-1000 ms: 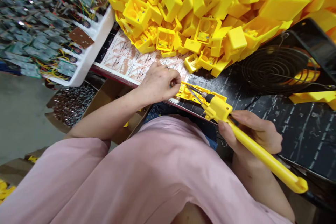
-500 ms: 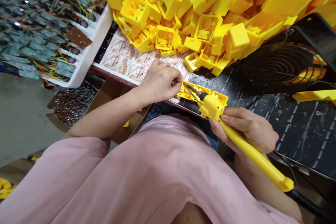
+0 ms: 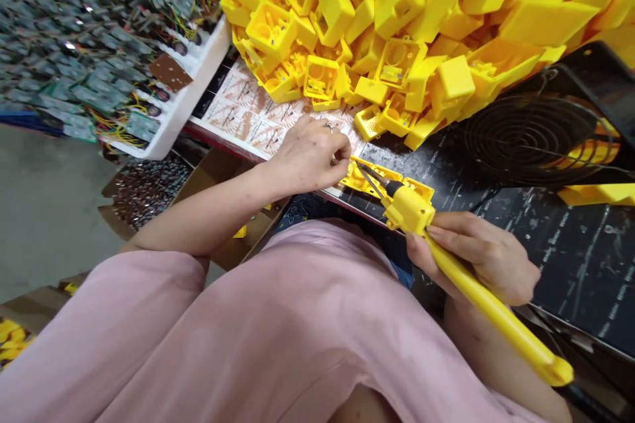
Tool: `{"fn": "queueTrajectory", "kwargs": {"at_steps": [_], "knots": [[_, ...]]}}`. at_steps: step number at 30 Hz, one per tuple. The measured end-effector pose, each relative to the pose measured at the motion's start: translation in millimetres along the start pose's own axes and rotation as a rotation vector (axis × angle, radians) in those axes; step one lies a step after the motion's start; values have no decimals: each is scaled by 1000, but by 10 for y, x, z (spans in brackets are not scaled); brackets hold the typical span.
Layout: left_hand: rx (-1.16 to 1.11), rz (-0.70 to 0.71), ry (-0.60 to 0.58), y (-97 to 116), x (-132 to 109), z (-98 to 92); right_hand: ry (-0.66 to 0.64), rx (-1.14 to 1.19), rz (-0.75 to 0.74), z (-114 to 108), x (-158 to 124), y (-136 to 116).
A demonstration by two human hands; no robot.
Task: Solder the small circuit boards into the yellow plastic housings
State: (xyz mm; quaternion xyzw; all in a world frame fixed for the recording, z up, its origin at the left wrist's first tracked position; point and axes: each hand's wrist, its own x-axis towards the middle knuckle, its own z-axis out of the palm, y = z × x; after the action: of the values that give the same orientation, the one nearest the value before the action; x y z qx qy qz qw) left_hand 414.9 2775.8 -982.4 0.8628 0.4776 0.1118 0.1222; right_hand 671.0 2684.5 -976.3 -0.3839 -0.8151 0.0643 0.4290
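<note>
A yellow-handled tool [image 3: 476, 284] with a dark collar and thin metal tip is held in my right hand [image 3: 486, 254]. Its tip points left, over a row of small open yellow housings [image 3: 367, 178] at the table's front edge. My left hand [image 3: 315, 153] is closed at the left end of that row, thumb and forefinger pinched near the tool's tip. What those fingers hold is too small and hidden to make out. A cable leaves the tool's rear end at the lower right.
Yellow housings [image 3: 397, 66] are heaped behind my hands. A black fan [image 3: 536, 135] stands at the right on the dark table [image 3: 575, 244]. At the upper left a white foam tray [image 3: 193, 96] holds circuit boards with wires. A cardboard box [image 3: 211, 182] of small metal parts sits below the edge.
The whole view has shifted slightly. My right hand and the tool appear a little farther right and lower, while the tip stays by my left fingers. Neither hand has changed its grip.
</note>
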Motion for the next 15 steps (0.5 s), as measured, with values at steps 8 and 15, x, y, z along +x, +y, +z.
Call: {"fn": "queueTrajectory", "kwargs": {"at_steps": [8,15], "knots": [[35,5,25,4,3,45,-6,-19,-67,-9,62,13],[-1,1,-18,2,30,26,76,18,78,-34,-178,105]]}}
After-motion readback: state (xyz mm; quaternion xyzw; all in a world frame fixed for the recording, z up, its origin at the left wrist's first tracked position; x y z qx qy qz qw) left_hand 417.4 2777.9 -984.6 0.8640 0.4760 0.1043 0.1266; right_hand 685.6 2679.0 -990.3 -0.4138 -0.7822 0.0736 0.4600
